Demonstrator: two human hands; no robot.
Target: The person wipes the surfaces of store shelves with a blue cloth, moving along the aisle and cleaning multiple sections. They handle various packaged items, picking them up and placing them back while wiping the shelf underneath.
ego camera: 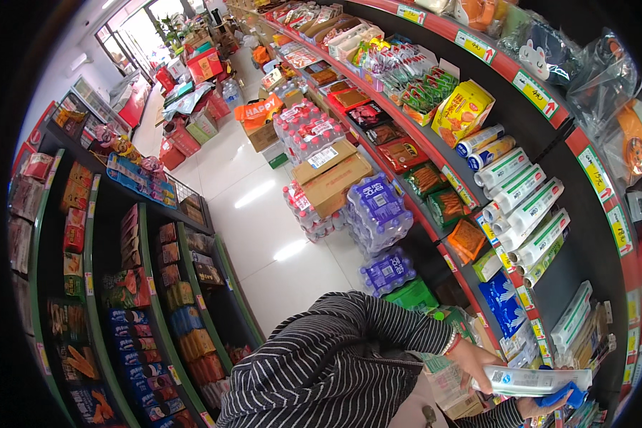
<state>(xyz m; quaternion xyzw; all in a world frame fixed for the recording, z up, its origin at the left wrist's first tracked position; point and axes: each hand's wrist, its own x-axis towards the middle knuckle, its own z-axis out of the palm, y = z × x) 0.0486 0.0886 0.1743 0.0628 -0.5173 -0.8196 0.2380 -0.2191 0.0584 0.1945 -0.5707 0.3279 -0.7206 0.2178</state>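
My left hand [469, 364], with a beaded bracelet at the wrist, grips the near end of a long white packaged roll [540, 381] that bears print and a square code. My right hand [535, 407] holds a blue cloth [567, 397] against the roll's lower side near its far end. Part of that hand is hidden by the cloth and the roll. Both hands are in front of a dark shelf unit with red edges. Similar white rolls [535, 200] lie in a row on a shelf above, and another white roll [571, 315] rests closer to my hands.
Purple shrink-wrapped bottle packs [379, 211] and a cardboard box [331, 179] stand on the floor along the shelves. Another shelf unit [155, 315] with packaged snacks stands opposite. Tiled floor [257, 219] runs between. Blue glove packets [503, 305] hang near my hands.
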